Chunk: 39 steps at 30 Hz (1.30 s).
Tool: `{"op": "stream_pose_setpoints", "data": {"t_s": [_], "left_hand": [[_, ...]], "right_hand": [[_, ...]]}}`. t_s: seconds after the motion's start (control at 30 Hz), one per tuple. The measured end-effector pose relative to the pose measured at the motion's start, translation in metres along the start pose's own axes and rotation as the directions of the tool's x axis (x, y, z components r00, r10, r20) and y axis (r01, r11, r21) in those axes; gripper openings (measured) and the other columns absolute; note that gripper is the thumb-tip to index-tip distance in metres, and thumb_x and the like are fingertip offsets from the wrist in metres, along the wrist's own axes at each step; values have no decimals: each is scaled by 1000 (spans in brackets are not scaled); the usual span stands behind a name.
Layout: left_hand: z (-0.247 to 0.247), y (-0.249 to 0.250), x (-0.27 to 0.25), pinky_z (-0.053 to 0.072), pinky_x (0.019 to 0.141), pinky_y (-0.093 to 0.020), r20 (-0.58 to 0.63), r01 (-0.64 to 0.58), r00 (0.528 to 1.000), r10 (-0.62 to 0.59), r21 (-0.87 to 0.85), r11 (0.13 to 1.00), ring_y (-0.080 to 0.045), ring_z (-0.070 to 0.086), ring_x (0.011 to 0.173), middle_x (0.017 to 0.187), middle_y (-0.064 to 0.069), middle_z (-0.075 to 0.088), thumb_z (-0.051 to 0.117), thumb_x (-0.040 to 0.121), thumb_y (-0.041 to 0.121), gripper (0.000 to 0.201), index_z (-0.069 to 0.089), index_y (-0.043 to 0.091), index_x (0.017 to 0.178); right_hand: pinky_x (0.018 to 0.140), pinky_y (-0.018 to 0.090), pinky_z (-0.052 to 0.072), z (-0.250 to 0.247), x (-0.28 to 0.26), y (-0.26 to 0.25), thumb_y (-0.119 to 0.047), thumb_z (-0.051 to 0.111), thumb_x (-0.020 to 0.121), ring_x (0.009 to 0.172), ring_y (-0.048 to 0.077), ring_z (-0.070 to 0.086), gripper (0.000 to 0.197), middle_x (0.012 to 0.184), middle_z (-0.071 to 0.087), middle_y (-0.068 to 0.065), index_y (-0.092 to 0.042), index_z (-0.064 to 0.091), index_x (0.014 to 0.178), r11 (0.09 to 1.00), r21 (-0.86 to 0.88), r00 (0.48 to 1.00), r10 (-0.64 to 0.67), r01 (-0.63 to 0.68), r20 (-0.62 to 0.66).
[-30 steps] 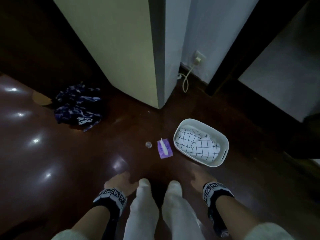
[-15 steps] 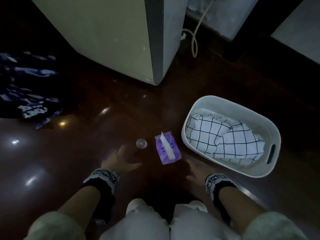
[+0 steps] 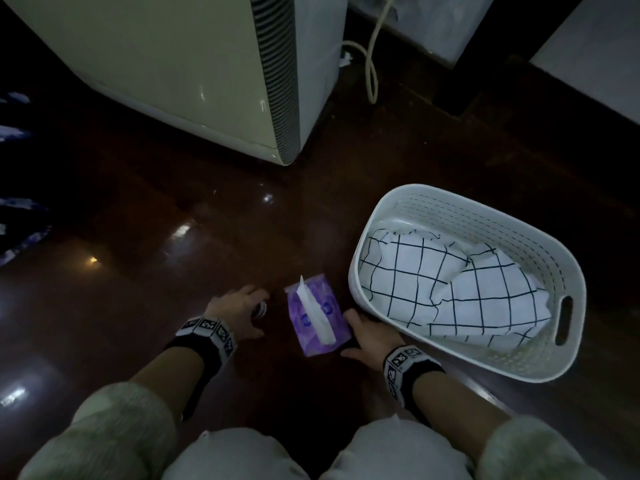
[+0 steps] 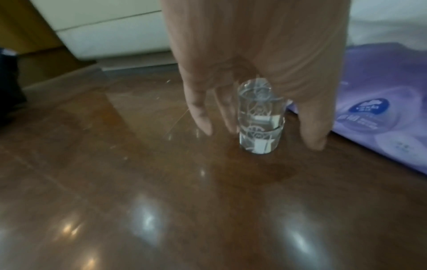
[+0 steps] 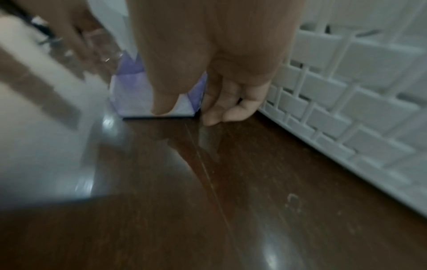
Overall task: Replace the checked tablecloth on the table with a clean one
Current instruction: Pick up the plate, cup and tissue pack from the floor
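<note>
Our left fingers [image 4: 201, 117] reach down, loosely spread around a small upright glass [image 4: 259, 118], our right fingers [image 5: 215, 111] curl at the purple tissue pack's [image 3: 317, 320] near end — its long axis running away from us — beside the white basket [image 3: 512, 237] holding the crumpled checked tablecloth [image 3: 450, 289], all on glossy dark wooden floor [image 3: 156, 271].

**Dim room, glare on a glossy floor**

The head view is dark, its corners falling to near black; straight edges bow toward the frame's rim. Small bright glints dot the polished floor [image 3: 145, 258]. The white basket [image 3: 540, 237] stands out brightest. Both wrist views are lighter but soft, with smeared reflections; the right wrist view's left side is streaked with motion blur.
</note>
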<state>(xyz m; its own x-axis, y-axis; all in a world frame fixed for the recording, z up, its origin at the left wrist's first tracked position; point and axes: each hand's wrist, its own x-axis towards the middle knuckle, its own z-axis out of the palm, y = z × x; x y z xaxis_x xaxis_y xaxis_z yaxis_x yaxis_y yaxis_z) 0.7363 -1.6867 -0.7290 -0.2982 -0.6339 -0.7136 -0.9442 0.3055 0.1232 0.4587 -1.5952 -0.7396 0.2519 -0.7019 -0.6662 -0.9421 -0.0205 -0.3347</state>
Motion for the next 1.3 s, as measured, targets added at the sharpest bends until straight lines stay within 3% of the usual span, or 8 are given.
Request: {"op": "stream_pose_setpoints", "data": {"t_s": [0.33,0.5,0.6,0.7,0.77,0.87,1.03,1.3], "left_hand": [[5,10,13,50,86,-40,-7,-17,1000,17,85,996,-29,54,112,128,-3,46,51,92,22,37,44,21,128],[7,9,14,49,84,-40,-18,-23,1000,25,90,996,-30,55,109,125,-3,47,49,93,24,29,48,19,121],[6,8,15,50,83,-40,-26,-35,999,37,95,995,-30,56,108,123,-5,49,46,95,24,25,50,18,119],[1,5,7,50,86,-42,10,-21,1000,20,83,996,-30,56,111,125,-5,49,46,95,27,26,51,18,119],[-9,4,-12,50,87,-40,38,16,999,-18,65,998,-30,55,112,127,-4,48,49,94,29,30,51,19,122],[-32,6,-57,49,89,-38,91,70,993,-73,28,997,-28,55,114,131,-1,47,53,92,26,36,50,22,128],[-89,23,-153,48,87,-35,132,96,986,-98,21,995,-28,57,111,126,-4,52,55,90,21,29,57,19,118],[-237,93,-322,43,76,-32,109,-31,994,20,102,994,-29,58,104,118,-4,50,49,91,17,13,56,17,102]], "right_hand": [[78,37,44,3,9,-10,-41,47,96,108,32,58,49,130,47,9,-15,39,137,992,-111,996,-73,66,-54],[74,38,46,4,8,-10,-34,44,98,101,32,61,34,120,54,10,-14,50,125,987,-120,990,-114,103,-83],[59,33,48,5,10,-10,-33,45,92,82,29,66,28,108,60,7,-14,62,104,971,-108,960,-227,211,-166],[72,38,49,-1,4,-11,-42,31,91,97,30,62,45,130,51,4,-16,61,111,971,-51,970,-238,235,-45],[83,37,48,-12,-11,-18,-38,36,94,110,28,59,37,147,39,1,-17,60,114,969,-41,970,-241,242,11],[94,34,46,-31,-47,-34,-27,48,95,118,28,56,24,156,26,-1,-18,60,113,960,4,957,-279,280,83],[98,33,45,-83,-138,-74,-21,56,88,118,25,56,20,149,37,4,-15,67,104,950,205,971,-239,235,-5],[75,31,51,-199,-349,-134,-17,59,82,81,23,61,10,113,61,3,-10,66,81,884,467,966,102,20,-236]]}}
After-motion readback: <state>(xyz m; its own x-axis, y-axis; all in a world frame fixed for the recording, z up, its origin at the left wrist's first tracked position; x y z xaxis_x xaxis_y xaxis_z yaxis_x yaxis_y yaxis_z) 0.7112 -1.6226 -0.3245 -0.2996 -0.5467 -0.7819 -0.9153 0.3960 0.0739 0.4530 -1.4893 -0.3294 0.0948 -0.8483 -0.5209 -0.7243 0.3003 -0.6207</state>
